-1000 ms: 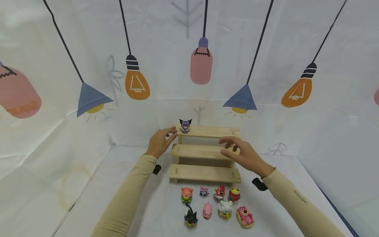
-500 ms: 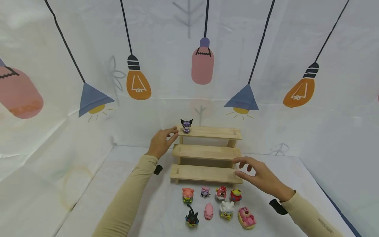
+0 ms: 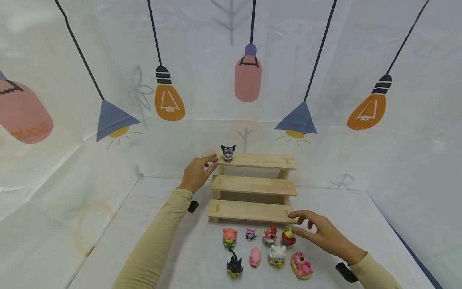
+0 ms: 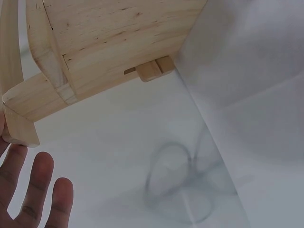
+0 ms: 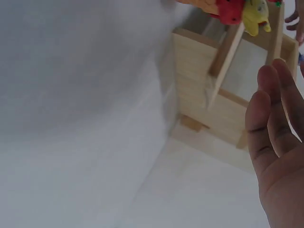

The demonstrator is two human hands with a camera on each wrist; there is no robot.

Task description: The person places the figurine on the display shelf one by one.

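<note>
A three-step wooden shelf [image 3: 252,185] stands at the back of the white table; a small purple-and-black figurine [image 3: 228,153] sits at the left end of its top step. My left hand [image 3: 198,171] rests against the shelf's top left corner, fingers relaxed and holding nothing. My right hand [image 3: 317,230] hovers open just right of a red-and-yellow figurine [image 3: 287,237] in front of the lowest step. The left wrist view shows the shelf's side [image 4: 95,52] and my fingers [image 4: 35,190]. In the right wrist view the shelf [image 5: 213,90] and the red-and-yellow figurine [image 5: 242,12] appear.
Several small figurines lie in two rows before the shelf: an orange one [image 3: 229,237], a purple one [image 3: 250,233], a red bear [image 3: 269,235], a black one [image 3: 234,265], a pink pig [image 3: 254,257], a white sheep [image 3: 276,255], a pink bear [image 3: 300,265]. A lamp-printed cloth backdrop [image 3: 231,80] surrounds the table.
My right hand has come down from the middle step to beside the red-and-yellow figurine. The left hand has stayed at the top corner.
</note>
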